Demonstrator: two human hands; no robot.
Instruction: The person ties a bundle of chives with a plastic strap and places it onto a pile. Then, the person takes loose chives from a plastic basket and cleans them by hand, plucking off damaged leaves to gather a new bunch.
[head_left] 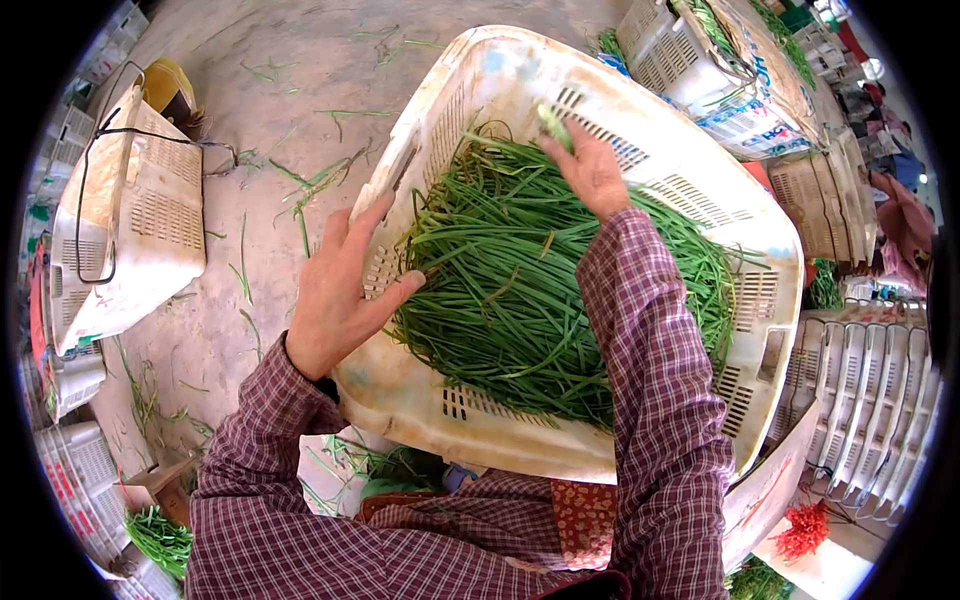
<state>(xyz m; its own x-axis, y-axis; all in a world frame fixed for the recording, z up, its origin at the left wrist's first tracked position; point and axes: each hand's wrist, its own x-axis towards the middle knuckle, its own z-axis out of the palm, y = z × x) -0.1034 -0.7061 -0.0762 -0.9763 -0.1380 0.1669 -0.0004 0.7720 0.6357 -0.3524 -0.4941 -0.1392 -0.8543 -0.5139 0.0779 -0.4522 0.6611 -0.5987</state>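
A large white plastic basket [500, 448] with slotted walls stands tilted in front of me, holding a thick heap of long green stalks [520, 280]. My left hand [345, 285] is at the basket's left rim, its fingers spread along the outer edge and the thumb reaching over towards the stalks. Above the heap, near the far wall, my right hand [590, 172] pinches a small pale green piece [554, 128], which is blurred. Checked sleeves cover both arms.
On the left stands another white crate [150, 210] with a black wire handle. Loose stalks [318, 183] are scattered over the floor. Wrapped crates [740, 90] stand at the back right, stacked white baskets [860, 400] at the right. Red strands [800, 530] lie at the lower right.
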